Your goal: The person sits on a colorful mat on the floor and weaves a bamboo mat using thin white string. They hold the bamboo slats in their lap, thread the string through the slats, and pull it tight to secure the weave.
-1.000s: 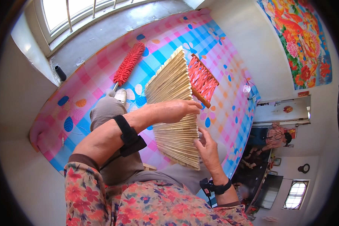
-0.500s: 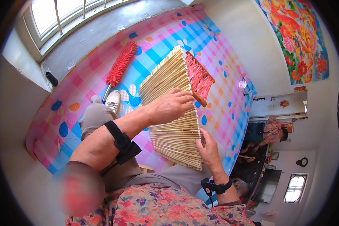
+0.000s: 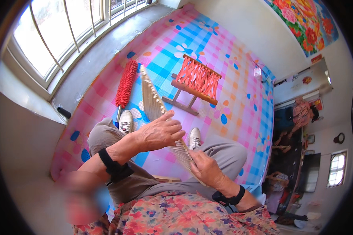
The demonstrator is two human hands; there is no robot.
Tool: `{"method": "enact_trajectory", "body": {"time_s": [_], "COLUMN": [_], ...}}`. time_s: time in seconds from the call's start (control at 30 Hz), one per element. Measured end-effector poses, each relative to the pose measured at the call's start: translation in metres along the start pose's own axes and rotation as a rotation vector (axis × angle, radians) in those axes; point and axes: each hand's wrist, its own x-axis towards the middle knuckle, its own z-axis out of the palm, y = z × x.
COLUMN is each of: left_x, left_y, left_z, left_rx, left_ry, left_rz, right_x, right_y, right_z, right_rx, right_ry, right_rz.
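A flat mat of pale, straw-coloured stalks [image 3: 151, 100] is tilted nearly edge-on in front of me, its row of cut stalk ends facing up. My left hand [image 3: 159, 133] is closed over the middle of that edge, fingers curled across it. Lower down and to the right, my right hand [image 3: 208, 168] grips the same edge near its near end, thumb on top. Most of the mat's broad face and the fingertips behind it are hidden.
Beyond the mat stands a low wooden stool with red woven straps [image 3: 198, 80]. A fluffy red duster [image 3: 126, 84] lies to its left. The floor has a pink and blue checked covering [image 3: 161, 51]. A barred window [image 3: 62, 35] is at far left; other people [image 3: 302, 113] are at far right.
The mat has swung from showing its broad face to nearly edge-on. My left hand has moved down and left along it. The stool behind shows more fully, and the view has shifted.
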Motion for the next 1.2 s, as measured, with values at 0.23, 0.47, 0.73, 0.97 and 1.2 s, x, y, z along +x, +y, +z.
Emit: {"method": "enact_trajectory", "body": {"time_s": [0.23,0.47,0.73,0.97,1.2], "left_x": [-0.022,-0.019,-0.016,-0.015,-0.013], "left_y": [0.021,0.025,0.020,0.014,0.013], "left_z": [0.003,0.002,0.006,0.008,0.007], "left_rx": [-0.089,-0.089,-0.068,-0.087,-0.091], "left_ry": [-0.201,-0.201,-0.100,-0.077,-0.068], "left_rz": [-0.036,-0.063,0.014,0.032,0.039], "right_x": [-0.014,0.018,0.043,0.038,0.039], "right_y": [-0.006,0.033,0.044,0.047,0.038], "right_z": [0.011,0.000,0.014,0.010,0.005], "right_rx": [0.055,0.085,0.189,0.297,0.329], "right_ry": [-0.022,-0.026,-0.117,-0.220,-0.237], "right_rz": [-0.141,-0.119,-0.256,-0.137,-0.095]}}
